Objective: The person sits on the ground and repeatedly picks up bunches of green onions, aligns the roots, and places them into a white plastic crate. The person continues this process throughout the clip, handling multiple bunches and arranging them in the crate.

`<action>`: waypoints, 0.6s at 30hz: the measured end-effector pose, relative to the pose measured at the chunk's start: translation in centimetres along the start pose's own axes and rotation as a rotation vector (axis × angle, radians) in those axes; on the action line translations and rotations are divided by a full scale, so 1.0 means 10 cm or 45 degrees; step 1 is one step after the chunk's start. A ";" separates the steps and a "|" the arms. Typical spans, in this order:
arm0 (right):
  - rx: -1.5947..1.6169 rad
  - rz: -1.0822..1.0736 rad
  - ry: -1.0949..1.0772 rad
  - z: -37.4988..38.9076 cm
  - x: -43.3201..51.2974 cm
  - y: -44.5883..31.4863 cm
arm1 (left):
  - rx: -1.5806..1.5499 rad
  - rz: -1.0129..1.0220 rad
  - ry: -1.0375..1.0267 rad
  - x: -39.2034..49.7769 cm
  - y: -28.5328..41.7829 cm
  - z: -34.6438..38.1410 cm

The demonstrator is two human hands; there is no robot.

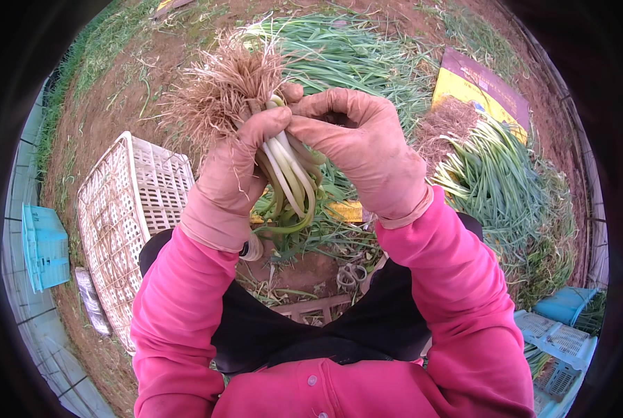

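Note:
My left hand (233, 172), in a soiled pale glove, grips a bunch of allium stalks (285, 167) just below the roots. Tangled tan roots (228, 78) fan out above it, while the white stems bend downward into green leaves. My gloved right hand (364, 136) meets the bunch from the right, thumb and forefinger pinched together against the upper stems beside my left thumb. What sits between those right fingertips is largely hidden.
A heap of long green stalks (353, 57) lies ahead. Rooted stalks (494, 172) are piled at right by a yellow and purple printed sack (484, 89). A white plastic crate (134, 193) stands left; blue crates (557, 339) are at lower right. Scissors (351, 275) rest near my knees.

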State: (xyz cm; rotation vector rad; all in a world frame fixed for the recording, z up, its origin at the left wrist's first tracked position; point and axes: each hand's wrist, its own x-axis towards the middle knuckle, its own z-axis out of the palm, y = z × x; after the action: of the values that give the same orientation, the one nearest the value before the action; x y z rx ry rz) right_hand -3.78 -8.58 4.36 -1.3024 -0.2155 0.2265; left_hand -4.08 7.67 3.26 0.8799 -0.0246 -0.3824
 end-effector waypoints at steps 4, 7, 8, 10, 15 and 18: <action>-0.090 -0.203 0.071 0.05 0.02 0.09 | 0.099 0.061 0.077 0.02 0.05 0.04; 0.319 -0.430 0.122 -0.17 0.16 0.03 | 0.022 0.221 0.020 0.08 0.09 0.04; 0.285 -0.426 0.327 -0.32 0.20 -0.04 | 0.042 0.243 -0.019 0.11 0.12 0.03; 0.377 -0.599 0.627 -0.77 0.29 -0.25 | 0.029 0.284 -0.008 0.10 0.16 0.00; 0.507 -1.124 1.490 -2.14 -0.02 -0.84 | 0.117 0.316 0.033 0.02 0.33 -0.16; 0.433 -1.161 2.030 -2.67 -0.50 -0.93 | 0.188 0.395 0.251 -0.03 0.43 -0.26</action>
State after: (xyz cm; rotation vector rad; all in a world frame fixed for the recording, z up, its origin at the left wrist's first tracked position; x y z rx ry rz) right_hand -0.62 -37.06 6.51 -0.6256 0.5809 -1.4564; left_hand -2.53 12.18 4.84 1.0385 -0.0069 -0.0030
